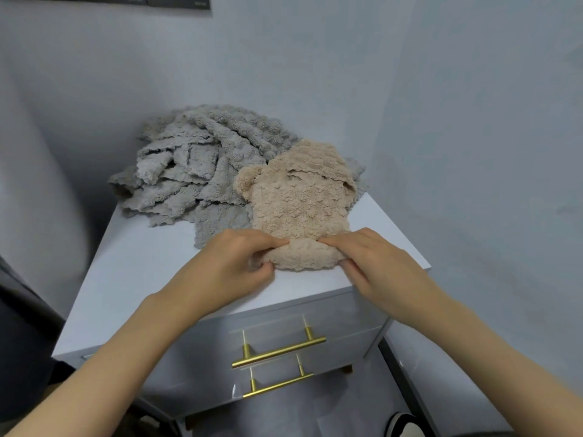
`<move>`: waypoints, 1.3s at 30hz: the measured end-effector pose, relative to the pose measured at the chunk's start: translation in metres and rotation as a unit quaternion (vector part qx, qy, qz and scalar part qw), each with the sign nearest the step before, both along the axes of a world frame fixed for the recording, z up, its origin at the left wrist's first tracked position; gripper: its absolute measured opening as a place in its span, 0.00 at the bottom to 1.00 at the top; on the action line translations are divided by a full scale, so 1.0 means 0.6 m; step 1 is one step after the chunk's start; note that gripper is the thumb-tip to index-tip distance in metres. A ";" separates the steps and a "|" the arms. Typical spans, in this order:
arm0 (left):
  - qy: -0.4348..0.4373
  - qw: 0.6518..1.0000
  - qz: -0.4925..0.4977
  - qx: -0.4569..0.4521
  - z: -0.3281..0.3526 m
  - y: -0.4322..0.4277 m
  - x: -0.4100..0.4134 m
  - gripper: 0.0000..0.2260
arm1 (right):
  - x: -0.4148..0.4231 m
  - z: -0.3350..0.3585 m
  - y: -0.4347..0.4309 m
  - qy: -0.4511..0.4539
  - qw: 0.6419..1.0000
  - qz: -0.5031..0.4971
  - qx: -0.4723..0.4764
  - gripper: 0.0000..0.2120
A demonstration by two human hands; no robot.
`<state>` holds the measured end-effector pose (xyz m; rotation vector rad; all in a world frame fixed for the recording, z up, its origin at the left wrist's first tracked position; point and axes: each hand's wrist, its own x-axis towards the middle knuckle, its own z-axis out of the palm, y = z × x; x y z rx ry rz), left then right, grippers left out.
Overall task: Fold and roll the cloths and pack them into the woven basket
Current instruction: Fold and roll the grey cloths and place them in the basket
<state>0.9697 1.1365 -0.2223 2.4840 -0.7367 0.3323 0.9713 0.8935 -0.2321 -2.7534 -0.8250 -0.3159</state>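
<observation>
Twice pinched at near end, by left grip (233, 263) and right grip (375, 266), seemingly to start a roll: beige cloth (299, 203), flat at tabletop (142, 272) front edge. Heaped behind: grey cloths (189, 171).

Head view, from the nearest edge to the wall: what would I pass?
First the lower brass bar handle, upper brass bar handle, left hand and right hand side by side, beige fluffy cloth they grip, heap of grey fluffy cloths.
</observation>
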 end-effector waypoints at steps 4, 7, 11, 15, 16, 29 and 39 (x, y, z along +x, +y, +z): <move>0.137 0.986 0.035 -0.088 0.005 0.007 0.003 0.12 | -0.002 0.023 -0.011 0.141 0.978 -0.026 0.149 0.10; 0.216 0.969 0.029 -0.113 0.009 0.013 0.007 0.08 | -0.004 0.029 -0.015 0.200 0.954 -0.063 0.213 0.08; 0.286 0.938 0.088 -0.174 0.006 0.013 0.008 0.17 | 0.005 0.025 -0.008 0.246 0.919 -0.113 0.287 0.08; 0.210 0.953 0.182 -0.118 0.000 0.000 0.011 0.11 | 0.010 0.018 0.001 0.201 0.924 -0.177 0.272 0.07; 0.185 0.957 0.202 -0.094 0.001 -0.004 0.008 0.09 | 0.011 0.014 0.004 0.167 0.930 -0.190 0.266 0.06; -0.076 0.993 0.064 0.062 -0.005 -0.023 -0.026 0.10 | -0.011 -0.007 0.030 -0.141 0.989 0.044 0.028 0.18; 0.009 0.999 0.043 0.014 -0.003 0.005 -0.003 0.16 | 0.004 0.005 0.017 -0.038 0.999 0.035 -0.013 0.21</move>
